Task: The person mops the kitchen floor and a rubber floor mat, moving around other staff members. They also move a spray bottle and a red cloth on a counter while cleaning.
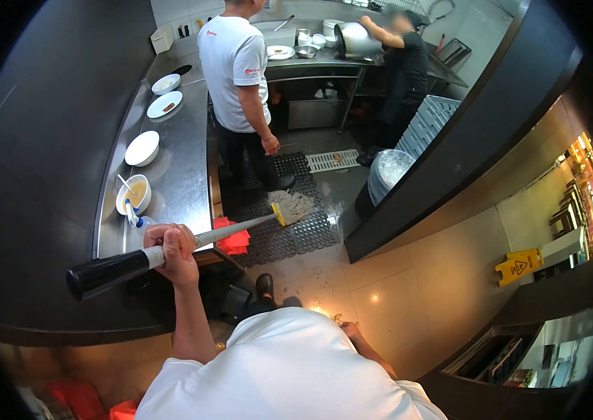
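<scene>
My left hand (172, 255) is closed around the handle of a mop (239, 227), just ahead of its thick black end grip. The pole slants away from me to a yellow clamp and a pale string head, which rests on the black perforated rubber mat (261, 238). Low beside my body, my right hand (350, 329) shows only in small part, and its fingers are too hidden to read. Close beyond my left hand, on the steel counter (183, 168), stand a spray bottle (132, 213) and a white bowl (141, 190) with yellowish liquid and a spoon.
A person in a white shirt (233, 70) stands on the mat's far part. Another in dark clothes (406, 70) tilts a large metal pot (358, 40) at the back counter. A lined bin (389, 171), stacked crates (428, 126) and a dark partition (464, 140) bound the right. A yellow floor sign (519, 267) stands beyond.
</scene>
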`<state>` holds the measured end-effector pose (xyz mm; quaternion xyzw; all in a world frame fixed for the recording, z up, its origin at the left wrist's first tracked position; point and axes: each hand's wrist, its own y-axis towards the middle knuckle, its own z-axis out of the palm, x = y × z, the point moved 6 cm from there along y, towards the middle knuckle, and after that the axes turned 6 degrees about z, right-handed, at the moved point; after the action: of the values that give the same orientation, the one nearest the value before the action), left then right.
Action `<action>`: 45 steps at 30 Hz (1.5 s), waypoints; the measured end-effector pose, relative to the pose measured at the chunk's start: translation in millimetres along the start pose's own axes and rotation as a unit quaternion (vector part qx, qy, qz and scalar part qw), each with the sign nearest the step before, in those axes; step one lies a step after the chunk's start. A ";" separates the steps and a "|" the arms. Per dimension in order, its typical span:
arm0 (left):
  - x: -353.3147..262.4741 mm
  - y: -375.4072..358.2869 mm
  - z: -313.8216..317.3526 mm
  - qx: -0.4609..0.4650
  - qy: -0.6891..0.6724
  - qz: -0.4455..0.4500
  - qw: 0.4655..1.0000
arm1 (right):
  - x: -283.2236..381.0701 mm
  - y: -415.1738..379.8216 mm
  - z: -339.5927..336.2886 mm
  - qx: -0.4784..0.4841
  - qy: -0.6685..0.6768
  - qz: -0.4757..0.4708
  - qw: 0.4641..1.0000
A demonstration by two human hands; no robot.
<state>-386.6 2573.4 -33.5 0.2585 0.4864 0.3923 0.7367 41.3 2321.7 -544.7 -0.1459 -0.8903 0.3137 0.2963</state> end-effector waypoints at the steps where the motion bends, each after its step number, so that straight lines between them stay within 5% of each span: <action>1: 0.1 0.7 2.4 0.001 0.002 0.003 1.000 | 2.6 -4.0 -4.1 0.004 0.003 0.018 1.000; 10: 9.0 8.3 18.4 0.012 -0.020 -0.003 1.000 | 9.0 -12.9 -2.6 -0.039 -0.018 -0.092 0.995; 16: 14.0 8.7 25.2 0.016 -0.011 -0.003 1.000 | 0.5 -14.9 -1.3 -0.039 0.060 -0.022 0.997; 34: 25.3 11.1 39.9 0.028 -0.011 -0.005 1.000 | -5.0 -5.4 -2.0 -0.077 0.057 -0.077 0.992; 37: 29.2 17.7 42.6 0.005 -0.015 -0.043 0.999 | -3.0 -2.5 0.4 -0.075 0.038 -0.037 0.996; 41: 48.5 39.0 39.3 -0.049 0.000 -0.067 0.997 | -37.7 20.4 40.7 -0.057 0.165 0.134 0.975; 45: 49.7 63.4 35.5 -0.031 0.025 -0.033 0.999 | -96.2 69.4 97.8 -0.056 0.139 0.018 0.989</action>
<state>-363.8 2650.1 3.3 0.2095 0.5000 0.3895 0.7446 61.1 2285.5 -692.7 -0.2207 -0.8537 0.2456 0.4028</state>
